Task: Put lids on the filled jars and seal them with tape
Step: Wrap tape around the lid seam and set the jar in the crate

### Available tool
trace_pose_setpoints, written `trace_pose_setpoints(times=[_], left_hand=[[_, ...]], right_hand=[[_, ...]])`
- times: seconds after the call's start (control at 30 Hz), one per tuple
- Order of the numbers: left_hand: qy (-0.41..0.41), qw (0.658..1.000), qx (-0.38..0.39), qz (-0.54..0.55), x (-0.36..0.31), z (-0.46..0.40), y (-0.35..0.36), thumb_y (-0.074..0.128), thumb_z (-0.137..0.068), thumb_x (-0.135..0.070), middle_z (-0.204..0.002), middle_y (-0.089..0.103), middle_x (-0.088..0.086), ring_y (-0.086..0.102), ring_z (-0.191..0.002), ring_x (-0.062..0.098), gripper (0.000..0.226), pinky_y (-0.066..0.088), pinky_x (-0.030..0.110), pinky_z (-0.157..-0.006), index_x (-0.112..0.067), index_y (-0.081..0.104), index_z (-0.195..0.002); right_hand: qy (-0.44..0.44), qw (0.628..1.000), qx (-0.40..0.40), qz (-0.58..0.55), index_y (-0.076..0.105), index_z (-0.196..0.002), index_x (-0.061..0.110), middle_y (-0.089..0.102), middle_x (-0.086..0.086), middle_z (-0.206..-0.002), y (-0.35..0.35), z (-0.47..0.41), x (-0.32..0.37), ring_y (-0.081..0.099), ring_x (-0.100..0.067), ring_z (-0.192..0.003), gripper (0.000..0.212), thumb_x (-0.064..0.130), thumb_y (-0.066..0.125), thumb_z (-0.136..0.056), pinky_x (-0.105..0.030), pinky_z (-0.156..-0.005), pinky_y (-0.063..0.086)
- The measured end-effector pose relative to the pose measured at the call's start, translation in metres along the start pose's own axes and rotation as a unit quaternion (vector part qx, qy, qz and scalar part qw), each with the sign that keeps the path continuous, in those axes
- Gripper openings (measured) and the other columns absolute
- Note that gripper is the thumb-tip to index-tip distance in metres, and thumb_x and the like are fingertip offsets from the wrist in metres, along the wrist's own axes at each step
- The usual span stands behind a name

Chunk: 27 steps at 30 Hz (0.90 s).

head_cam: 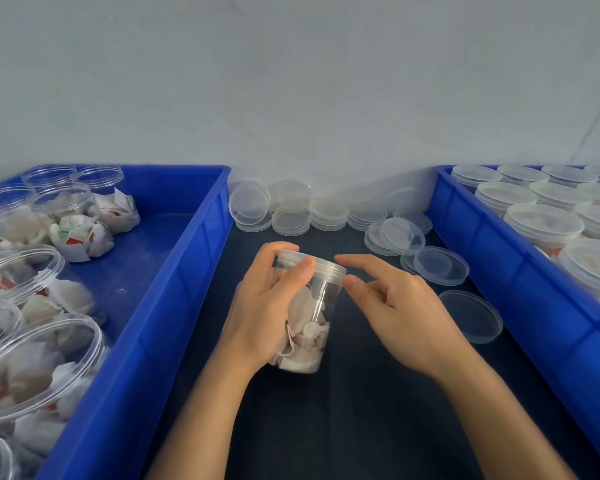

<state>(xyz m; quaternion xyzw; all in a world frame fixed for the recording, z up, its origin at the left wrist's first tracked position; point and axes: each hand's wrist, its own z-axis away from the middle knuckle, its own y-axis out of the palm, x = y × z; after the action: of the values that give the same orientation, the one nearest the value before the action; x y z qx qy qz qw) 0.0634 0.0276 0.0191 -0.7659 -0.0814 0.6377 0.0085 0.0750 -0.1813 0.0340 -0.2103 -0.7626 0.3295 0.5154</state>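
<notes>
**A:** While I had the jar (307,317) up over the mat (378,427), what was your read on the grip?

**B:** Left hand (262,313) wrapped the upper body, thumb up on the lid (314,263). Jar tilted, top leaning away. Lid looked seated on the rim; couldn't tell if it was fully home.

**A:** Right hand (400,306)?

**B:** Held nothing. Fingers loosely spread, index out just beside the lid edge, thumb tip near the rim. Contact or not, couldn't tell.

**A:** Handling?

**B:** Clear thin plastic, packed with white sachets. Judged it light. Wall probably flexed if I squeezed, and smooth plastic is slippery, so I gripped high near the neck where it's likely stiffest. Squeezing mid-body risked ovalling the mouth and popping the lid.

**A:** Where did it sit relative to the bins?

**B:** Between them. Left bin (174,306) had open filled jars (42,362); right bin (499,271) had lidded jars (542,225). Spare lids (440,265) lay loose on the mat, some stacked at the wall.

**A:** Tape?

**B:** None in view. Sealing wasn't done on this one, as far as I could judge.
</notes>
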Motion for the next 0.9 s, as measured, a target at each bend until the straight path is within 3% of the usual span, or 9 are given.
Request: trace_pose_setpoints(times=[0.13,0.27,0.33,0.43,0.5,0.57,0.63,0.77,0.9], left_hand=[[0.002,1.000,0.013,0.003,-0.001,0.000,-0.001,0.062,-0.082,-0.072,-0.107,0.074,-0.007,0.072,-0.107,0.017,0.049,0.056,0.045,-0.097,-0.042,0.066,-0.120],[0.007,0.998,0.054,0.013,0.000,0.000,-0.003,0.061,-0.094,-0.056,-0.110,0.072,-0.007,0.072,-0.108,0.011,0.041,0.054,0.024,-0.090,-0.034,0.065,-0.128],[0.007,0.997,0.068,0.027,0.002,0.000,-0.003,0.058,-0.096,-0.051,-0.111,0.073,-0.006,0.073,-0.108,0.010,0.041,0.054,0.020,-0.089,-0.030,0.065,-0.131],[-0.002,0.996,0.077,0.035,0.006,-0.002,-0.005,0.052,-0.099,-0.052,-0.114,0.074,-0.003,0.073,-0.111,0.014,0.043,0.055,0.026,-0.091,-0.031,0.064,-0.135],[-0.020,0.996,0.078,0.025,0.009,-0.002,-0.005,0.048,-0.099,-0.057,-0.120,0.073,-0.008,0.070,-0.118,0.013,0.048,0.053,0.033,-0.098,-0.037,0.061,-0.140],[-0.015,0.997,0.073,-0.027,0.010,-0.002,-0.005,0.042,-0.097,-0.070,-0.127,0.067,-0.028,0.061,-0.127,-0.002,0.056,0.046,0.034,-0.109,-0.049,0.052,-0.148],[0.013,0.993,0.028,-0.116,0.008,-0.002,-0.007,0.038,-0.089,-0.083,-0.121,0.059,-0.042,0.055,-0.120,-0.015,0.066,0.045,0.028,-0.104,-0.055,0.044,-0.149],[0.062,0.974,-0.092,-0.196,-0.001,-0.002,-0.007,0.047,-0.087,-0.081,-0.107,0.064,-0.029,0.066,-0.098,-0.005,0.051,0.058,0.031,-0.082,-0.046,0.056,-0.123],[0.055,0.967,-0.107,-0.224,-0.008,0.004,0.009,0.037,-0.099,-0.072,-0.108,0.068,-0.024,0.066,-0.102,-0.001,0.040,0.058,0.041,-0.089,-0.046,0.060,-0.116]], right_hand=[[0.005,1.000,0.018,-0.008,0.054,-0.134,0.056,0.053,0.004,-0.059,0.000,-0.002,-0.002,0.050,-0.008,-0.055,0.029,0.055,0.045,-0.105,-0.025,-0.059,0.038],[0.011,0.997,0.059,-0.043,0.053,-0.134,0.059,0.060,-0.009,-0.071,-0.001,-0.002,-0.004,0.053,-0.016,-0.061,0.031,0.058,0.045,-0.105,-0.039,-0.066,0.050],[0.010,0.995,0.073,-0.062,0.052,-0.136,0.061,0.058,-0.012,-0.071,-0.001,-0.001,-0.005,0.048,-0.013,-0.060,0.031,0.057,0.044,-0.105,-0.040,-0.065,0.047],[0.008,0.994,0.082,-0.076,0.054,-0.133,0.059,0.058,-0.007,-0.070,-0.001,0.000,-0.004,0.047,-0.017,-0.059,0.028,0.053,0.045,-0.107,-0.042,-0.062,0.045],[0.006,0.995,0.070,-0.074,0.057,-0.132,0.056,0.052,0.002,-0.063,0.000,0.000,-0.004,0.043,-0.009,-0.056,0.028,0.051,0.046,-0.108,-0.035,-0.059,0.040],[0.008,0.996,0.054,-0.067,0.059,-0.134,0.054,0.054,0.004,-0.062,0.002,0.000,-0.003,0.046,-0.005,-0.056,0.029,0.051,0.046,-0.108,-0.030,-0.059,0.043],[0.016,0.998,0.038,-0.055,0.060,-0.135,0.052,0.059,0.009,-0.063,0.004,0.000,-0.001,0.052,-0.004,-0.059,0.031,0.052,0.046,-0.107,-0.030,-0.062,0.047],[0.036,0.999,0.014,-0.016,0.062,-0.129,0.053,0.058,0.019,-0.060,0.008,0.001,0.002,0.056,-0.005,-0.063,0.032,0.059,0.041,-0.106,-0.028,-0.061,0.042],[0.046,0.999,-0.013,0.024,0.063,-0.127,0.051,0.058,0.029,-0.063,0.014,0.003,0.008,0.056,-0.010,-0.066,0.035,0.061,0.037,-0.106,-0.031,-0.063,0.042]])
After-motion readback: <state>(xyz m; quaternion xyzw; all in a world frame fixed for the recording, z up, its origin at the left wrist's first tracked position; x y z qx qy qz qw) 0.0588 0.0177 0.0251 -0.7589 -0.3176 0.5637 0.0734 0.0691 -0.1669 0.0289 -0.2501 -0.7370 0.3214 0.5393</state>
